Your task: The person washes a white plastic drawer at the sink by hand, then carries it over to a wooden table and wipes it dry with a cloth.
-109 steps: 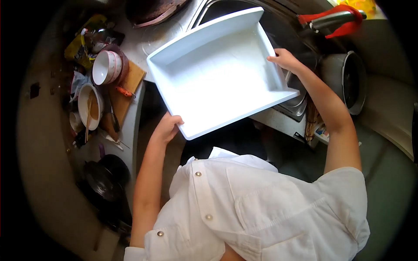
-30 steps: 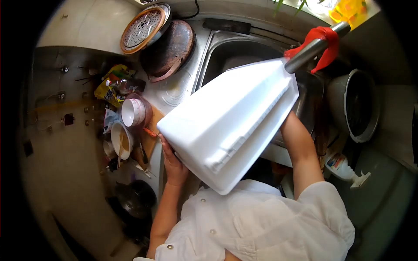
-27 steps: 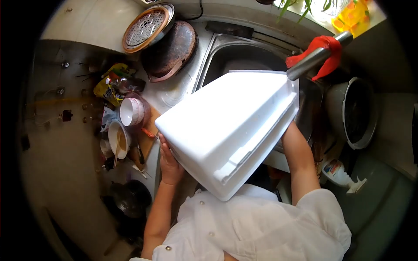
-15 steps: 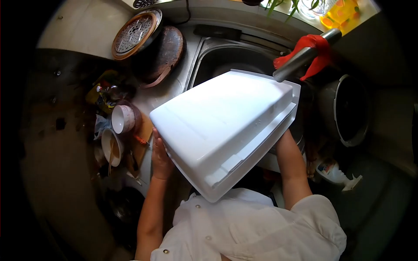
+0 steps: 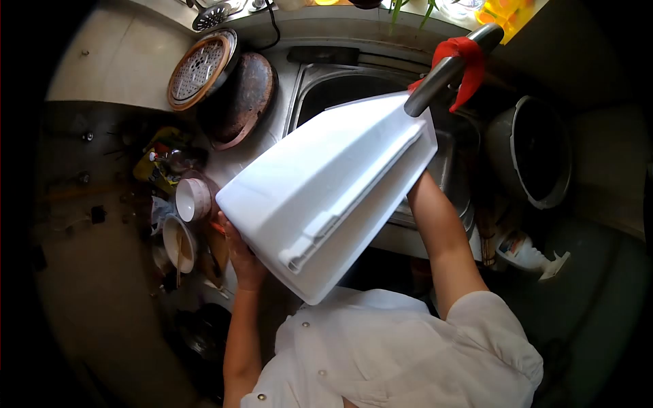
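A white plastic bin [image 5: 306, 170] is tilted up on its side above the sink's front edge, its outer bottom turned up to the left and its rim toward the lower right. My left hand [image 5: 241, 258] is closed on the bin's lower left side, with some fingers hidden behind it. My right forearm [image 5: 442, 234] reaches behind the rim on the other side, so the right hand and its fingers are out of sight. The metal faucet [image 5: 435, 85], with a red cloth [image 5: 468, 71] tied round it, hangs over the bin's upper end.
Behind the bin lies the steel sink [image 5: 445, 160]. A large pot [image 5: 500, 153] and a spray bottle [image 5: 524, 251] are on the right. On the left are a steamer rack [image 5: 198, 73], a round dark board [image 5: 248, 102], a white bowl [image 5: 192, 199] and another bowl with chopsticks [image 5: 171, 245].
The bin has shifted left and rolled, so more of its rim side faces me. Both my hands have moved with it, the right arm reaching farther behind the rim.
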Available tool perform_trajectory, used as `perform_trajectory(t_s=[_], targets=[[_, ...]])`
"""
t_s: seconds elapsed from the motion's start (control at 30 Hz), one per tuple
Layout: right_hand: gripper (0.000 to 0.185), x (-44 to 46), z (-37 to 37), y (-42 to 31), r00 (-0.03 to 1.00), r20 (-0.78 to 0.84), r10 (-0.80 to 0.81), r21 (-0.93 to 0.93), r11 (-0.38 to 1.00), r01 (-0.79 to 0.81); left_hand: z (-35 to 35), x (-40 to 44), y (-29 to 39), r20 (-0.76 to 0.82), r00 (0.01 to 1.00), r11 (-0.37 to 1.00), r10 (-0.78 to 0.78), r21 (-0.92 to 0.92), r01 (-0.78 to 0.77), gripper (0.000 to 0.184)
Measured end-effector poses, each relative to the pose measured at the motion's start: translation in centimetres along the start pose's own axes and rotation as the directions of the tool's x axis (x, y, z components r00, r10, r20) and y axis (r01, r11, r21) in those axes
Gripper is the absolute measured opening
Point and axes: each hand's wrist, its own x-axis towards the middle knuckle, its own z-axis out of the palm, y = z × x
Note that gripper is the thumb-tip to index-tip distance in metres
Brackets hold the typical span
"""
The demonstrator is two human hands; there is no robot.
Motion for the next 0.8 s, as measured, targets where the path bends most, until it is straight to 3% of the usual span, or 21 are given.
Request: perform_trajectory(t_s=[0.1,0.13,0.17,0.2,0.27,0.3,0.33,0.37,0.4,0.43,0.5,0.57,0.63,0.67,0.77,0.8], targets=[[0.054,2.1,2.0,0.1,0.999,0.031,-0.023,-0.039,0.999,0.025,-0.8,0.8,2.4,0.021,0.989,0.986,-0.146,-0.074,0.147,0.101],[0.054,2.6,2.6,0.0,0.999,0.042,-0.031,-0.057,0.998,0.034,0.3,-1.3,1.0,-0.012,0.983,0.975,-0.186,-0.127,0.183,0.079],[0.055,3.3,3.3,0.0,0.998,0.051,-0.038,-0.075,0.996,0.041,0.9,-3.1,-0.3,0.031,0.918,0.817,-0.395,-0.444,0.367,0.068],[0.055,4.1,3.9,0.1,0.997,0.063,-0.048,-0.098,0.994,0.054,1.2,-4.3,-1.3,0.143,0.816,0.531,-0.56,-0.694,0.486,0.06],[0.055,5.4,5.1,0.0,0.994,0.081,-0.067,-0.157,0.984,0.08,1.4,-5.6,-2.3,0.179,0.774,0.472,-0.608,-0.702,0.533,0.049],[0.055,5.9,5.7,0.0,0.993,0.09,-0.076,-0.188,0.978,0.092,1.4,-6.1,-2.6,0.078,0.853,0.729,-0.516,-0.484,0.485,0.045],[0.055,6.8,6.4,0.0,0.991,0.103,-0.09,-0.232,0.966,0.111,1.2,-6.6,-2.9,0.018,0.921,0.9,-0.389,-0.207,0.384,0.041],[0.056,7.6,6.9,-0.2,0.988,0.115,-0.102,-0.284,0.95,0.131,1.0,-7.0,-3.2,0.003,0.971,0.966,-0.241,0.096,0.24,0.037],[0.056,8.4,7.4,-0.4,0.984,0.131,-0.117,-0.348,0.924,0.156,0.7,-7.3,-3.3,0.037,0.995,0.92,-0.089,0.387,0.068,0.033],[0.056,8.8,7.8,-0.5,0.983,0.135,-0.123,-0.399,0.901,0.168,0.5,-5.5,-1.0,-0.015,0.858,0.852,-0.514,-0.127,0.508,0.03],[0.056,9.8,8.9,-1.2,0.977,0.152,-0.149,-0.548,0.81,0.209,-1.9,-1.5,2.7,0.065,0.795,0.785,-0.603,-0.127,0.606,0.029],[0.059,7.9,11.3,-2.4,0.976,0.131,-0.176,-0.699,0.681,0.216,-2.4,-1.9,2.0,0.011,0.793,0.787,-0.609,-0.108,0.607,0.027],[0.054,8.2,11.1,-2.2,0.966,0.168,-0.197,-0.642,0.722,0.258,-4.1,-1.1,2.3,0.093,0.766,0.756,-0.637,-0.124,0.643,0.026],[0.055,7.5,11.0,-2.7,0.982,0.124,-0.142,-0.711,0.678,0.188,-4.6,-0.5,2.1,0.099,0.777,0.757,-0.622,-0.175,0.629,0.026],[0.067,9.0,8.4,-1.4,0.944,0.234,-0.234,-0.758,0.564,0.328,-6.2,0.8,1.7,0.23,0.674,0.563,-0.702,-0.401,0.723,0.032],[0.069,8.5,8.1,-1.7,0.957,0.236,-0.171,-0.776,0.559,0.291,-6.4,1.2,1.8,0.24,0.593,0.473,-0.769,-0.41,0.78,0.04]])
